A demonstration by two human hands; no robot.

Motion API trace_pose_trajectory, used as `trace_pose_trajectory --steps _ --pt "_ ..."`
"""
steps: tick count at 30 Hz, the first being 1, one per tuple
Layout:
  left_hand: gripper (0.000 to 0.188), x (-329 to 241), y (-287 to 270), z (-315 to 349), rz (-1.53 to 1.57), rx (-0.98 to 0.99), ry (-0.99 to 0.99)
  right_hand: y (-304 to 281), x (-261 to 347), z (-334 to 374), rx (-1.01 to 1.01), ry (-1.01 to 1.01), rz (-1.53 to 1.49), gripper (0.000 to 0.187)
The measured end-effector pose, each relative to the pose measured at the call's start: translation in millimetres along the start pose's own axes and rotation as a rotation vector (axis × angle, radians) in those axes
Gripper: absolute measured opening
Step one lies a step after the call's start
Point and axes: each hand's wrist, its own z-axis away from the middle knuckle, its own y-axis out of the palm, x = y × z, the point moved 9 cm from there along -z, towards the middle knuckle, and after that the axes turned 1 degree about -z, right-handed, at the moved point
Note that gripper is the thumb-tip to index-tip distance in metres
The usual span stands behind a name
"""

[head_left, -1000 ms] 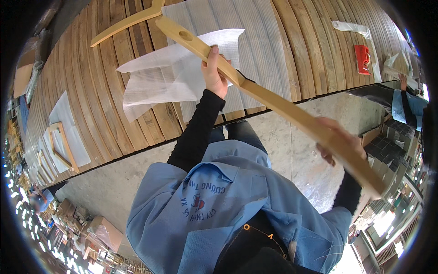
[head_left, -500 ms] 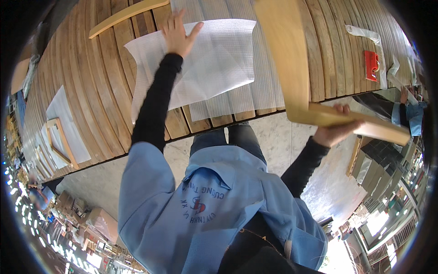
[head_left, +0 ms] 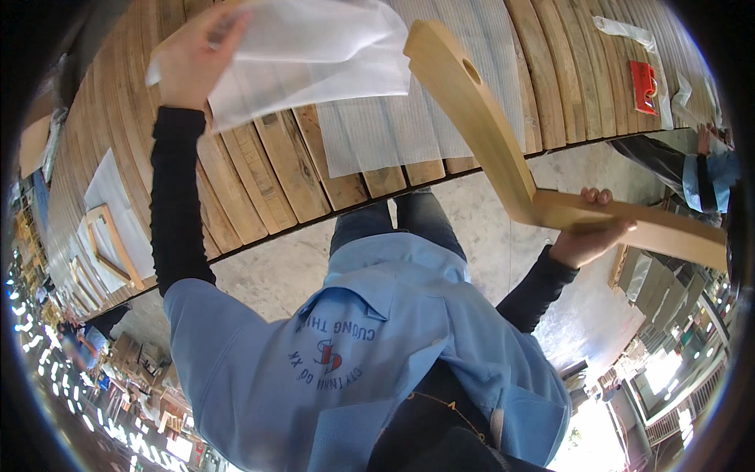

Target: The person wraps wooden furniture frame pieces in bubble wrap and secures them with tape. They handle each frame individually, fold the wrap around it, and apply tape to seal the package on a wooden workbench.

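Observation:
My right hand (head_left: 590, 236) grips a bent, L-shaped wooden piece (head_left: 495, 149) near its corner, with the fingers wrapped round one arm. The piece is held up past the table edge; its other arm rises over the table and has an oval hole near its end. At the far left, my left hand (head_left: 203, 59) is closed on a thin white foam sheet (head_left: 314, 75), which is partly lifted and folded. Motion blurs its fingertips. A second foam sheet (head_left: 370, 141) lies flat on the slatted table (head_left: 283, 173), partly under the first.
On the table's left lies a small wooden frame (head_left: 106, 244) on another sheet. A red tool with a roll (head_left: 643, 86) sits at the right beside a foam strip (head_left: 629, 35). Beyond the table's right end, another person (head_left: 704, 173) is at work.
My left hand has moved left and closed, pulling the upper foam sheet up and left. The L-shaped piece has tilted and shifted slightly nearer. The curved wooden strip at far left is covered.

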Motion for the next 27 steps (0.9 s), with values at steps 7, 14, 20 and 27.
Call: trace_pose_trajectory --steps 7,14,20,27 --pt "0.020 -124 -99 8 0.058 -0.478 0.575 30 48 7 -0.011 -0.141 -0.027 0.060" --pt "0.016 -150 62 138 0.265 0.214 0.697 -33 145 2 -0.116 -0.418 0.152 0.060" --pt "0.010 -149 158 215 0.212 0.633 0.631 1 153 12 -0.030 -0.443 0.152 0.058" --pt "0.021 -101 211 254 0.406 1.062 0.330 92 -2 38 0.238 0.115 0.107 0.053"
